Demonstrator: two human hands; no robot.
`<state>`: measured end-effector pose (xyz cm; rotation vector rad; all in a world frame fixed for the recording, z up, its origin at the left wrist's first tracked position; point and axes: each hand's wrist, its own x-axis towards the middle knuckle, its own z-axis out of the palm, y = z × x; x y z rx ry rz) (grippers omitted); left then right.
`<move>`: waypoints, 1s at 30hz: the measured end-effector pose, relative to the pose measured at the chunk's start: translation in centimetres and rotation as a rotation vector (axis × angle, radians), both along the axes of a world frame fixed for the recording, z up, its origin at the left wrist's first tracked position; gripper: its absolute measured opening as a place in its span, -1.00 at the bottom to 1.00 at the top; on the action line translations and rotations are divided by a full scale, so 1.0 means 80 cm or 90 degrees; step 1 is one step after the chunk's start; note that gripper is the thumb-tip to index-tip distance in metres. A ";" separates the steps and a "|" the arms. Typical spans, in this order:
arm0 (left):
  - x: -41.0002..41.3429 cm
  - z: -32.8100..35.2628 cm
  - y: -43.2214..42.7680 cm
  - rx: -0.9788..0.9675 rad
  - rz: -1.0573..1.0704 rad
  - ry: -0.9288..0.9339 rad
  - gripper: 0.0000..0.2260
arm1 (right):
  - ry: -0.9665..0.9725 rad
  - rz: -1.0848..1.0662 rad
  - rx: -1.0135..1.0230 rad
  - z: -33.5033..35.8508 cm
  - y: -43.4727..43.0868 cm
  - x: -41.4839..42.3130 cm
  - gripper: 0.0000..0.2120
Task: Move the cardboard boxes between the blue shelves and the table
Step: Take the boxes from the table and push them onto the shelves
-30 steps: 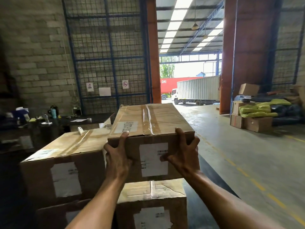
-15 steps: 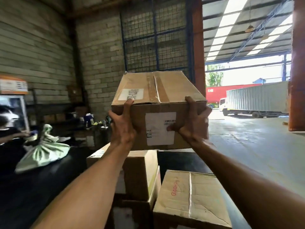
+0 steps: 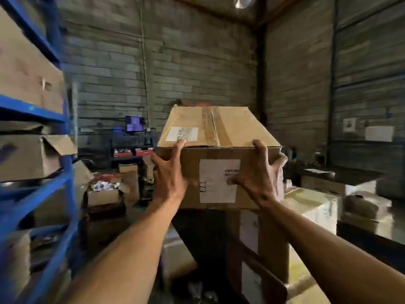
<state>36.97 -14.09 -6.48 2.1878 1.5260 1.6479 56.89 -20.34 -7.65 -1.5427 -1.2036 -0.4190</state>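
Both hands (image 3: pixel 168 178) (image 3: pixel 260 178) hold the cardboard box (image 3: pixel 219 132) aloft beside blue shelves (image 3: pixel 65 172)

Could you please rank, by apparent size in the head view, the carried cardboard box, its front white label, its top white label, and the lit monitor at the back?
1. Carried cardboard box
2. Front white label
3. Top white label and lit monitor: they look alike, and the monitor stands much farther away, so I leave them unranked.

Brown cardboard box (image 3: pixel 219 130) with white labels and tan tape; blue shelves (image 3: pixel 65 172); grey block wall (image 3: pixel 197 62).
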 end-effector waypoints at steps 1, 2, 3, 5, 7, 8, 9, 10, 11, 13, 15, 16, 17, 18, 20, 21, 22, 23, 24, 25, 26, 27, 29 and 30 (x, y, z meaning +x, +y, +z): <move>-0.017 -0.003 -0.015 -0.017 0.048 0.010 -0.01 | 0.004 0.034 -0.011 -0.004 0.001 -0.014 -0.01; -0.035 -0.007 -0.029 -0.032 0.092 0.021 -0.01 | 0.012 0.065 -0.024 -0.009 0.001 -0.030 0.00; -0.053 -0.010 -0.045 -0.050 0.132 0.035 0.00 | 0.018 0.097 -0.032 -0.015 -0.001 -0.048 0.02; -0.087 -0.015 -0.076 -0.076 0.196 0.053 0.04 | 0.027 0.161 -0.039 -0.025 -0.011 -0.082 0.04; -0.117 -0.019 -0.111 -0.096 0.249 0.057 0.05 | 0.026 0.213 -0.058 -0.030 -0.026 -0.112 0.04; -0.131 -0.021 -0.128 -0.100 0.274 0.055 0.05 | 0.024 0.237 -0.065 -0.030 -0.036 -0.126 0.04; -0.144 -0.023 -0.147 -0.102 0.297 0.053 0.04 | 0.022 0.259 -0.071 -0.028 -0.046 -0.139 0.05; -0.157 -0.024 -0.165 -0.098 0.318 0.054 0.04 | 0.017 0.282 -0.074 -0.028 -0.056 -0.152 0.06; -0.169 -0.025 -0.183 -0.096 0.341 0.056 0.05 | 0.009 0.298 -0.074 -0.028 -0.066 -0.164 0.07; -0.185 -0.032 -0.215 -0.106 0.368 0.053 0.06 | 0.004 0.324 -0.080 -0.035 -0.085 -0.184 0.09; -0.211 -0.032 -0.262 -0.106 0.402 0.038 0.05 | 0.003 0.376 -0.072 -0.036 -0.110 -0.214 0.10; -0.217 -0.033 -0.278 -0.113 0.408 0.036 0.03 | 0.009 0.387 -0.078 -0.039 -0.117 -0.222 0.11; -0.231 -0.032 -0.300 -0.126 0.431 0.030 0.02 | 0.012 0.413 -0.087 -0.037 -0.129 -0.238 0.11; -0.243 -0.031 -0.320 -0.137 0.453 0.021 0.02 | 0.011 0.438 -0.099 -0.037 -0.140 -0.253 0.11; -0.265 -0.028 -0.356 -0.151 0.498 0.015 0.02 | 0.016 0.489 -0.105 -0.037 -0.160 -0.284 0.11; -0.277 -0.025 -0.371 -0.155 0.520 0.020 0.02 | 0.025 0.514 -0.107 -0.036 -0.168 -0.300 0.11; -0.290 -0.023 -0.384 -0.155 0.543 0.025 0.03 | 0.027 0.533 -0.110 -0.035 -0.175 -0.315 0.11; -0.301 -0.021 -0.396 -0.152 0.564 0.027 0.03 | 0.025 0.553 -0.111 -0.033 -0.181 -0.329 0.11; -0.311 -0.019 -0.408 -0.150 0.580 0.026 0.02 | 0.022 0.573 -0.106 -0.031 -0.186 -0.344 0.10; -0.320 -0.017 -0.418 -0.152 0.590 0.020 0.02 | 0.018 0.591 -0.101 -0.030 -0.189 -0.356 0.10; -0.330 -0.016 -0.426 -0.151 0.606 0.012 0.01 | 0.014 0.613 -0.094 -0.027 -0.191 -0.371 0.10; -0.341 -0.015 -0.433 -0.150 0.629 0.004 0.01 | 0.011 0.634 -0.089 -0.025 -0.192 -0.386 0.09; -0.361 -0.015 -0.437 -0.141 0.676 0.002 0.03 | 0.011 0.669 -0.084 -0.024 -0.187 -0.414 0.10; -0.370 -0.015 -0.436 -0.135 0.695 0.002 0.05 | 0.011 0.687 -0.083 -0.023 -0.182 -0.426 0.10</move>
